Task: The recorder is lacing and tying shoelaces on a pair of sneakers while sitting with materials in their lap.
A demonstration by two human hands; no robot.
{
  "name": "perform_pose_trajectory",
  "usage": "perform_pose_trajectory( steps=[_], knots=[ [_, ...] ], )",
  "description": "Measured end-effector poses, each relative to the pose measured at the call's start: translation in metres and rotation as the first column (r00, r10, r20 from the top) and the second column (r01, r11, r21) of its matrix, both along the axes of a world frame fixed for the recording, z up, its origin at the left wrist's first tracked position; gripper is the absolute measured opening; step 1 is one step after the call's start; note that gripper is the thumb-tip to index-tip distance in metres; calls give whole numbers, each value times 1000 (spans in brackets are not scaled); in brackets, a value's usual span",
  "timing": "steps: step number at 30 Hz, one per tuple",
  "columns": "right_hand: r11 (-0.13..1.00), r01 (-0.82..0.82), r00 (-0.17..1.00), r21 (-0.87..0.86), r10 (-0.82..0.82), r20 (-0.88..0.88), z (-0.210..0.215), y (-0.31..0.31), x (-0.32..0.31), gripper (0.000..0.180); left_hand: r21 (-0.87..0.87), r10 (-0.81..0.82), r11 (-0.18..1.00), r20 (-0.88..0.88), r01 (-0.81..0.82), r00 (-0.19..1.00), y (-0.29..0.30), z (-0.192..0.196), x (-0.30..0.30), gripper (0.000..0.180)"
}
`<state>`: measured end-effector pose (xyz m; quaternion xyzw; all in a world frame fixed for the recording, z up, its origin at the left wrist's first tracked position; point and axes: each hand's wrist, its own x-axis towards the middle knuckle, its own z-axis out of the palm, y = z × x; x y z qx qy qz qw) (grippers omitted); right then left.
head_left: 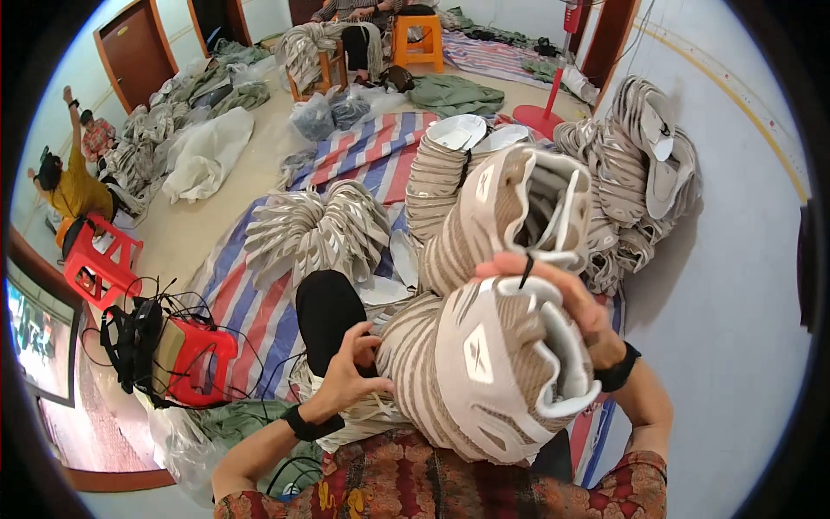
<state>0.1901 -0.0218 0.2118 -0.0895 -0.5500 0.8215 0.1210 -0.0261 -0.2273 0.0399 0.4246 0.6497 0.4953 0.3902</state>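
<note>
A long bundle of nested beige and brown shoe uppers [458,372] lies across my lap, its openings turned to the right. My right hand [562,294] is closed over the top of its end upper, beside a thin black tie [526,271]. My left hand [350,372] is at the bundle's left side, thumb and fingers apart. Its fingertips are partly hidden, and I cannot tell whether they touch the uppers. Just beyond my right hand, a second bundle of shoe uppers [471,216] curves upward, with crumpled ankle openings.
Shoe-upper stacks lie ahead [320,229] and against the right wall [618,173]. A striped tarp [225,303] covers the floor. At left are a red stool [207,363] with tangled black cables and another red stool [102,258]. Other people sit farther off, one in yellow [78,190].
</note>
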Motion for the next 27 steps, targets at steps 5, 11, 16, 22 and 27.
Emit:
perform_pose_trajectory(
  steps=[5, 11, 16, 22, 27],
  knots=[
    [950, 309, 942, -39, -311, -128, 48, -38, 1, 94, 234, -123, 972, 468, 11, 875, 20, 27, -15, 97],
    [909, 297, 934, -292, -341, -110, 10, -1, -22, 61, 42, -359, 933, 119, 357, 926, 68, 21, -90, 55],
    [866, 449, 891, -222, -452, 39, -106, 62, -65, 39, 204, -292, 946, 196, 252, 936, 148, 76, -56, 55],
    [881, 442, 895, -170, -422, 145, -184, 99, -103, 57, -8, -123, 992, 10, 123, 992, 228, 2, -78, 65],
    [948, 297, 937, -118, -266, 225, -203, 104, -83, 72, -353, -215, 887, 252, 297, 943, 271, 10, -104, 47]
  ],
)
